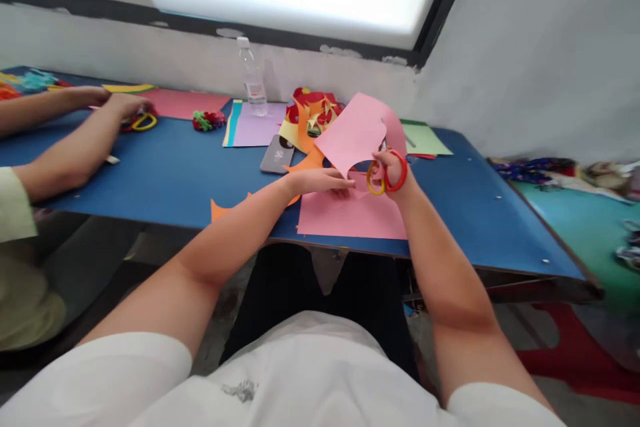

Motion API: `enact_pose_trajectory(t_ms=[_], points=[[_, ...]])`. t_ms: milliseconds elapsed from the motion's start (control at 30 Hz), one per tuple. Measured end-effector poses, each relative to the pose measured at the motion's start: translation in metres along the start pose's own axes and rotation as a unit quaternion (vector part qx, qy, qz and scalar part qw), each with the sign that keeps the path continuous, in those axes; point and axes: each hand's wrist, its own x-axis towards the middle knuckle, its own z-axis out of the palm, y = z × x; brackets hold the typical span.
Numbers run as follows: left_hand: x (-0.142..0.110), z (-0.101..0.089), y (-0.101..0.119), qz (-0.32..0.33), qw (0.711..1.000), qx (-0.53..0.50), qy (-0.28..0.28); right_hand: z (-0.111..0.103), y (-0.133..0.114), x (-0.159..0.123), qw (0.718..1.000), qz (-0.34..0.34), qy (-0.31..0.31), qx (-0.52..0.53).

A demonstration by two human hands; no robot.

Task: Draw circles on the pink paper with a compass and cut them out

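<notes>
Right hand: is gripping a pair of scissors, with fingers passing through the red and yellow handle loops; the hand is raised just above the table edge.
Scissors: are meeting the lower edge of the lifted pink sheet; the blades are hidden behind the paper, so it cannot be told whether they are apart or together.
Left hand: is lying low with fingers closed in a pinch on the pink paper, just left of the scissors.
Lifted pink sheet: is curling upward between the two hands, with a curved strip arching over to the right hand.
Flat pink sheet: is resting on the blue table, touching its near edge, directly under both hands.
Orange scraps: are lying on the table left of the flat sheet.
Phone: is lying flat beyond the left hand.
Paper pile: red, yellow and orange cuttings are heaped behind the lifted sheet.
Water bottle: is standing upright near the wall.
Co-worker's hand: is resting on the far left of the table, over a second pair of scissors.
</notes>
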Motion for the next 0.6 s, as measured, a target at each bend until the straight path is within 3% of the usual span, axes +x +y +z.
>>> enact_pose_trajectory(t_ms=[33, 133, 233, 433, 600], points=[[-0.002, 0.0, 0.002, -0.024, 0.999, 0.039, -0.024, 0.0, 0.002, 0.001, 1.0, 0.006, 0.01, -0.005], [-0.001, 0.002, 0.009, -0.007, 0.993, 0.038, -0.108, -0.002, 0.004, 0.005, 0.999, 0.005, 0.022, -0.03], [0.004, 0.009, 0.013, -0.016, 0.989, 0.05, -0.138, -0.004, 0.003, 0.006, 0.999, -0.004, 0.007, -0.052], [0.002, 0.018, 0.012, 0.031, 0.98, 0.136, -0.141, -0.006, -0.001, 0.003, 0.997, -0.001, 0.013, -0.072], [0.0, 0.013, 0.019, 0.027, 0.984, 0.126, -0.123, -0.012, 0.003, 0.009, 0.998, 0.002, 0.024, -0.064]])
